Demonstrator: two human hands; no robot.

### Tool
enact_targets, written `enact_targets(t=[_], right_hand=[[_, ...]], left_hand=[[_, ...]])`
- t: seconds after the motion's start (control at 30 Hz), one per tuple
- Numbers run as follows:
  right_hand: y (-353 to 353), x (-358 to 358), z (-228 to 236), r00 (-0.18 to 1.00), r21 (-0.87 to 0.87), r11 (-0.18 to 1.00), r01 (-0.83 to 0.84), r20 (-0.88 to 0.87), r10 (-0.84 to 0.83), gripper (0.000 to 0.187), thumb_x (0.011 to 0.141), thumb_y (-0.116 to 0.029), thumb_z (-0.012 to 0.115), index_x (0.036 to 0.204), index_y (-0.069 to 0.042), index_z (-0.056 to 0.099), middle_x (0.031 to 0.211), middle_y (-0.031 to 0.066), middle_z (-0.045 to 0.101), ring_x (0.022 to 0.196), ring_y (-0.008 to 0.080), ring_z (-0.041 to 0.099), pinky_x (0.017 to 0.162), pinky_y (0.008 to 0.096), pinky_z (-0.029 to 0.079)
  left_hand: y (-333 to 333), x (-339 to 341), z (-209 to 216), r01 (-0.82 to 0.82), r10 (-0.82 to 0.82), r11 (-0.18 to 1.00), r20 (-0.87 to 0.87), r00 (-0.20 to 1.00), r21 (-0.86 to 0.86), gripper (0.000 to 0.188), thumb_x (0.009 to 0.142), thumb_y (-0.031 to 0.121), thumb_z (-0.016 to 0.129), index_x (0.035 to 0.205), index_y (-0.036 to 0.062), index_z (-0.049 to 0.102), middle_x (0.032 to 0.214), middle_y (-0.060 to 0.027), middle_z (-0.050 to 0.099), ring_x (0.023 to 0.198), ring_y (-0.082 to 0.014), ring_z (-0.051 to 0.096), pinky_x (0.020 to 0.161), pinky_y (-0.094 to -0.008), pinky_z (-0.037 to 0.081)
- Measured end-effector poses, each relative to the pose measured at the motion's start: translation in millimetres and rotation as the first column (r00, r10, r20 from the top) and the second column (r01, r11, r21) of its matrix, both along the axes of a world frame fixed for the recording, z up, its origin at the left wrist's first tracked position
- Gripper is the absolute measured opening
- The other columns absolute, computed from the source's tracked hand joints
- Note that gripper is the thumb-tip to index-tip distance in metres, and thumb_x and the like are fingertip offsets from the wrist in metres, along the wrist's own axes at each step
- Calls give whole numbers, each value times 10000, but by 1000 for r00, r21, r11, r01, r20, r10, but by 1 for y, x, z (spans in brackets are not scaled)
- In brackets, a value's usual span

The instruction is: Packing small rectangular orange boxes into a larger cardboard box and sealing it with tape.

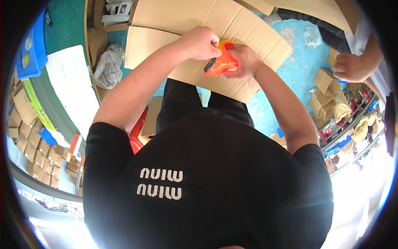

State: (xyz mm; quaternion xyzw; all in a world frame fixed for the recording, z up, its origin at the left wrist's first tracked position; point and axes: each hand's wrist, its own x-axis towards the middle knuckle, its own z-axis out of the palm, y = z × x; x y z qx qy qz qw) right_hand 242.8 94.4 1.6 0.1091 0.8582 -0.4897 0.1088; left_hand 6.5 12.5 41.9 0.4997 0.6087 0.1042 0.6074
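An orange tape dispenser (pixel 226 63), with a yellow curved edge at its top and a dark piece at its lower left end, is gripped in my right hand (pixel 245 61). My left hand (pixel 201 43) is closed right beside it on the left, its fingers curled at the dispenser's upper side. What those fingers pinch, if anything, is hidden. Below both hands lies a large brown cardboard sheet or box (pixel 166 38) with fold lines, reaching across in front of my legs.
A crumpled clear plastic bag (pixel 110 66) lies left of the cardboard. On the right, another person's hand (pixel 352 67) is near open cardboard boxes (pixel 325 93). A blue bin (pixel 33 52) is at the far left, past a green table with a white sheet (pixel 66 79).
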Motion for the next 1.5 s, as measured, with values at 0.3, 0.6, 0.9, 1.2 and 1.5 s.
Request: enact_targets(t=[0.3,0.6,0.9,1.2,1.5], right_hand=[[-2,3,5,995,35,999,9,95,-12,585,670,-502,872,1081,-132,681,963,121,694,976,342,663,884,457,528],[-2,-3,6,997,-3,1000,-4,72,4,589,668,-492,872,1101,-138,687,963,119,695,947,347,658,860,458,524],[4,-18,25,969,33,999,21,246,-28,620,691,-520,856,1096,-88,671,981,158,703,945,371,662,857,462,525],[5,-28,39,902,-80,988,129,423,-83,649,703,-526,840,1045,-6,654,909,187,700,871,380,670,804,451,537],[-37,-71,69,800,275,960,58,562,-209,650,739,-609,782,1000,-22,680,904,160,736,856,320,726,768,429,579]], left_hand=[[-65,1,-20,-693,700,714,-121,704,96,115,847,81,574,780,42,659,724,-113,636,653,-250,649,576,-393,498],[-44,-18,-22,-104,-8,865,222,975,491,299,875,-104,622,1116,50,710,1198,-71,673,1141,-285,607,959,-379,521],[-48,-22,-31,-299,162,919,445,881,257,101,869,-67,672,863,11,609,990,-107,742,987,-225,694,853,-344,558],[-54,-17,-31,-517,602,788,596,531,-335,111,957,2,684,1067,-11,670,989,-55,735,963,-128,683,844,-279,550],[-67,-16,-80,-626,608,766,478,634,-145,183,951,-72,636,1085,-10,744,1010,-74,756,926,-127,704,848,-271,570]])
